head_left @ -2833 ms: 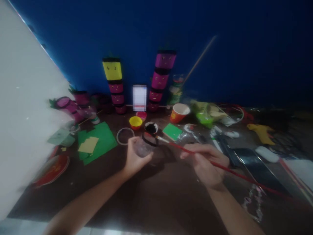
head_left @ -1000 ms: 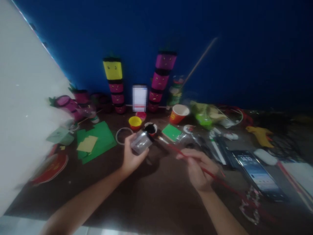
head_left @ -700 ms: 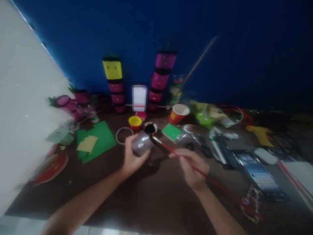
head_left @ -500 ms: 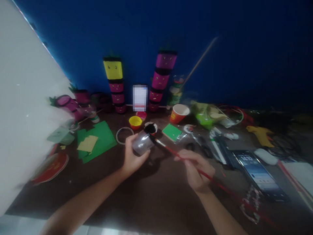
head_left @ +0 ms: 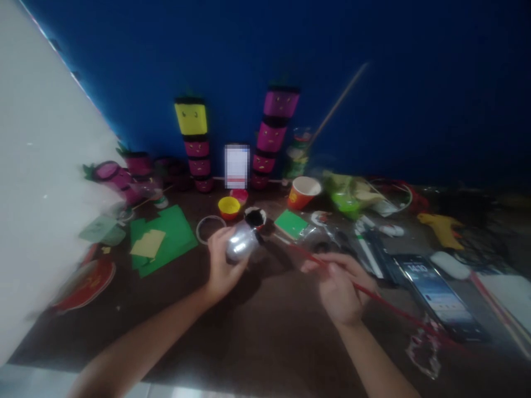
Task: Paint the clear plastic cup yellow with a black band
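Note:
My left hand [head_left: 222, 266] is closed round a small clear plastic cup [head_left: 241, 242], tilted on its side with its dark rim pointing right. My right hand [head_left: 341, 287] pinches a long red paintbrush [head_left: 373, 297]; its tip reaches toward the cup's rim, near a small pot of black paint [head_left: 254, 216] on the dark table [head_left: 265, 331]. The picture is blurred, so I cannot tell whether the bristles touch the cup.
Stacks of pink and yellow painted cups [head_left: 194, 141] stand at the blue wall. Green paper [head_left: 166, 237], a yellow pot [head_left: 229, 207], an orange paper cup [head_left: 304, 192], a phone [head_left: 435, 298], a yellow glue gun [head_left: 442, 228] and pens lie about. A white board [head_left: 37, 182] leans at the left.
My left hand has tipped the cup from upright onto its side. My right hand brought the brush in to the cup's rim, then drew back a little to the right.

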Tool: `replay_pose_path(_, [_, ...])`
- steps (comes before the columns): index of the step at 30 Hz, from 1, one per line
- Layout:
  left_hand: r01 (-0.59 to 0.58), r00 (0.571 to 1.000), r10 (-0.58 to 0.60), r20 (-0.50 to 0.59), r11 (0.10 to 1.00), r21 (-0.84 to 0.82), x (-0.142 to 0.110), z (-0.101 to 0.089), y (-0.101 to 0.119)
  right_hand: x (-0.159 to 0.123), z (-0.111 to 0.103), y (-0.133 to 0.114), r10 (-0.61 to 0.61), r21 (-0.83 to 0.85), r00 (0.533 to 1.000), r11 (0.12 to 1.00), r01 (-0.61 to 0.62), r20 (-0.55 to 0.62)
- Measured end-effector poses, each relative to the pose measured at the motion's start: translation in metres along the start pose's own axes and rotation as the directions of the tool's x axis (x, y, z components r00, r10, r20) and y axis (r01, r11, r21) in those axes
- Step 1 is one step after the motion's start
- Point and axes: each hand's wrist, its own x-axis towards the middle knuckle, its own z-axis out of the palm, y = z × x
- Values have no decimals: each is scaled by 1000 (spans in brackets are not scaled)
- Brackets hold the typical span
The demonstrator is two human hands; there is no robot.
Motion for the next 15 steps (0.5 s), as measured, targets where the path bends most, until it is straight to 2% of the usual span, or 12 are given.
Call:
replay_pose_path(4, [-59,998,59,4,996,69,1,-1,4,8,-2,-3,102,76,995,992,-102,4])
replay_pose_path(7, [-87,996,87,-1,991,99,1,0,4,11,-7,-2,86,46,996,995,-88,31])
replay_pose_path(10, [-128,991,130,-7,982,138,0,2,4,8,-13,-2,6,-110,998,994,1,62])
replay_pose_path(13, [-176,983,183,-25,969,175,-2,1,5,1,-14,-6,-121,-283,984,947,154,131])
replay_pose_path(15, [-201,977,210,-26,961,190,-3,1,6,-2,-14,-8,-171,-336,968,915,225,181])
